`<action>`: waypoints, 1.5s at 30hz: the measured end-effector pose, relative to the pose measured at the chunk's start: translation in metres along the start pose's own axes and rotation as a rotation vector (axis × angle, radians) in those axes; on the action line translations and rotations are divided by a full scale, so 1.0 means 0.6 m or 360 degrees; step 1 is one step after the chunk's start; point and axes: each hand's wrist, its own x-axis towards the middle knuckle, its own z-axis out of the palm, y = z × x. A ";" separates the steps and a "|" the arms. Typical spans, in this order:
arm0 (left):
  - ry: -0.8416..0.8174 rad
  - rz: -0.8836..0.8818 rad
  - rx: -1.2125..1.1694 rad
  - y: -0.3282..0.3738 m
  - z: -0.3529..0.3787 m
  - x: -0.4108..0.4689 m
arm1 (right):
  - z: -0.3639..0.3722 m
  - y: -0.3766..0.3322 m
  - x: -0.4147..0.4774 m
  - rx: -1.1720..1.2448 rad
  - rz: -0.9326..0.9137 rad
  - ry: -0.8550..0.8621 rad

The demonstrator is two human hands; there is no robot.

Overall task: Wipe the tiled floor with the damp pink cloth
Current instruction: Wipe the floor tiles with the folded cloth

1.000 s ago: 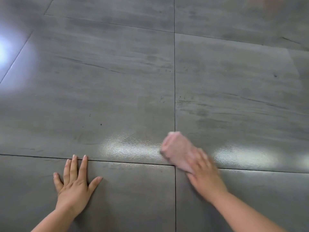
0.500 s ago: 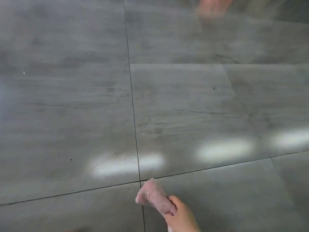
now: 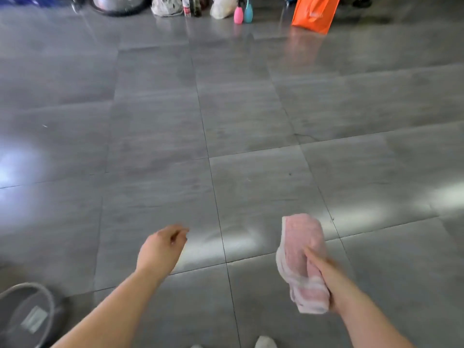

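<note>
The grey tiled floor [image 3: 160, 136] fills the view, glossy, with pale light patches. My right hand [image 3: 326, 275] is raised above the floor at the lower right and grips the folded pink cloth [image 3: 302, 257], which hangs upright in the air and does not touch the tiles. My left hand [image 3: 162, 248] hovers above the floor at lower centre, fingers loosely curled, holding nothing.
A grey round basin [image 3: 27, 315] sits at the bottom left. Along the far edge stand an orange bag [image 3: 315, 12], a pink bottle [image 3: 238, 15], a teal bottle [image 3: 248, 11], white bags [image 3: 167, 6] and other clutter. My feet [image 3: 265, 342] show at the bottom.
The view has risen far above the floor. My right hand lifted the cloth off the tiles, and my left hand came off the floor. The far clutter and the basin have come into view.
</note>
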 end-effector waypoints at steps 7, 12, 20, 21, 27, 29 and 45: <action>0.0034 0.0225 -0.0130 0.179 -0.039 -0.003 | -0.099 -0.119 -0.097 -0.0084 -0.0525 0.0421; 0.0093 0.0072 -0.0096 0.239 -0.011 0.046 | -0.200 -0.241 -0.050 -0.0175 -0.0592 0.0638; 0.0129 -0.0299 -0.0167 0.313 0.097 0.133 | -0.335 -0.468 0.064 -0.0363 -0.0599 0.0843; 0.0106 -0.0331 -0.0174 0.325 0.109 0.149 | -0.340 -0.497 0.081 -0.0380 -0.0606 0.0857; 0.0022 -0.0471 -0.0169 0.385 0.157 0.288 | -0.333 -0.645 0.189 -0.0501 -0.0569 0.0875; 0.0041 -0.0513 -0.0160 0.407 0.174 0.353 | -0.318 -0.690 0.238 -0.0564 -0.0592 0.0825; 0.0101 -0.0552 0.0155 0.174 0.534 0.846 | -0.073 -0.642 0.976 -0.1424 -0.0796 0.0477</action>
